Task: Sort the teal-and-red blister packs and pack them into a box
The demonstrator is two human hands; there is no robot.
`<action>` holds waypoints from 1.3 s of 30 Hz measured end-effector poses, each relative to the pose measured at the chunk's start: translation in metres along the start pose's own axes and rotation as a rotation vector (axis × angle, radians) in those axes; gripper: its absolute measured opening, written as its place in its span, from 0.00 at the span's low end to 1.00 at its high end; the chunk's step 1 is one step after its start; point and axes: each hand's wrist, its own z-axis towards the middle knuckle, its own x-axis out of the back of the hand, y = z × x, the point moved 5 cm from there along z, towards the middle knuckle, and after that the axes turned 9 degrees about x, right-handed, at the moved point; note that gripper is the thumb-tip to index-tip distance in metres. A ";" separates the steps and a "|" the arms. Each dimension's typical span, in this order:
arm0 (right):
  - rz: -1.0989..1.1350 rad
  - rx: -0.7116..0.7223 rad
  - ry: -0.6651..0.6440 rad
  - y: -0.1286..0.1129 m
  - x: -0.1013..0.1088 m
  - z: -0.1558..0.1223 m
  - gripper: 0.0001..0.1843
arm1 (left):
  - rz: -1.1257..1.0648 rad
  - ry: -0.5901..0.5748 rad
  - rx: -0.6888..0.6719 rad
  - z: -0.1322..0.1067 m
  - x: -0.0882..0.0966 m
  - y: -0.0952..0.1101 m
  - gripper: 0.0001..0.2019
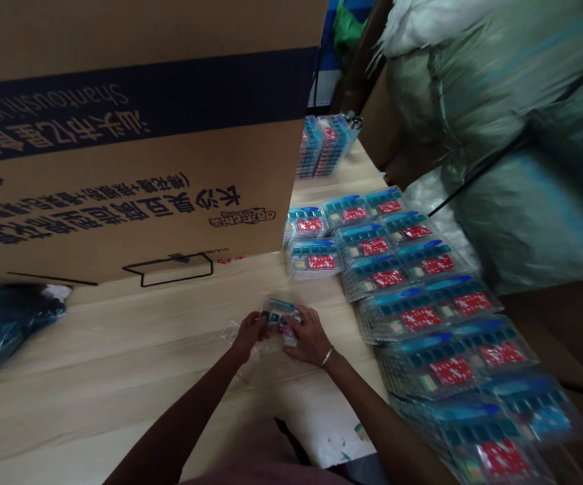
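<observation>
Near the middle of the table, both hands are closed on one clear plastic blister pack (276, 315) with teal squares and a red and white piece inside. My left hand (250, 335) grips its left side, the thumb and fingers pinching the edge. On the right side, my right hand (312, 339) holds it with bent fingers over the front; a bracelet circles that wrist. Crumpled clear film (231, 331) lies beside the left hand. The pack's far edge is slightly blurred, and its underside is hidden.
Stacked similar packs (420, 316) run along the table's right side, with more stacks (324, 145) at the back. A large cardboard box (170, 162) stands at the far left. A dark plastic bag (9, 323) rests at the left edge. Big stuffed sacks (483, 87) sit beyond the right side.
</observation>
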 end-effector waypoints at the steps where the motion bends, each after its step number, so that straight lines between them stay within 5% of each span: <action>1: -0.011 -0.032 -0.026 0.005 -0.002 -0.001 0.40 | 0.026 0.046 -0.025 0.002 0.002 -0.001 0.18; 5: -0.037 -0.128 -0.174 0.022 -0.015 0.000 0.42 | 0.143 0.196 -0.143 0.011 0.010 0.002 0.10; 10: -0.035 -0.084 -0.272 0.027 -0.028 0.003 0.48 | 0.296 0.152 -0.234 0.015 0.008 0.009 0.12; 14: -0.017 -0.082 -0.268 0.027 -0.032 -0.001 0.47 | 0.518 0.287 -0.359 -0.009 0.036 0.003 0.19; 16: -0.015 -0.103 -0.261 0.027 -0.033 -0.001 0.46 | 0.791 0.317 -0.535 -0.035 0.051 -0.012 0.21; 20: -0.007 -0.135 -0.279 0.024 -0.032 0.000 0.47 | 1.271 0.060 -0.805 -0.072 0.073 -0.069 0.29; 24: 0.004 -0.143 -0.350 0.021 -0.030 0.006 0.49 | 1.303 0.555 -0.553 -0.042 0.141 -0.069 0.29; 29: 0.031 -0.165 -0.390 0.010 -0.032 0.019 0.50 | 1.170 0.796 -0.327 0.002 0.188 -0.004 0.30; 31: 0.057 -0.147 -0.403 0.002 -0.037 0.023 0.51 | 1.100 0.882 -0.334 0.005 0.182 0.015 0.29; 33: 0.076 -0.114 -0.416 -0.006 -0.043 0.024 0.50 | 1.051 0.854 -0.432 0.004 0.157 0.023 0.29; 37: 0.082 -0.081 -0.424 -0.017 -0.051 0.021 0.49 | 1.026 0.369 -0.607 0.003 0.072 0.006 0.26; 39: 0.075 -0.083 -0.414 -0.019 -0.052 0.020 0.48 | 0.968 0.273 -0.552 -0.001 0.048 -0.005 0.25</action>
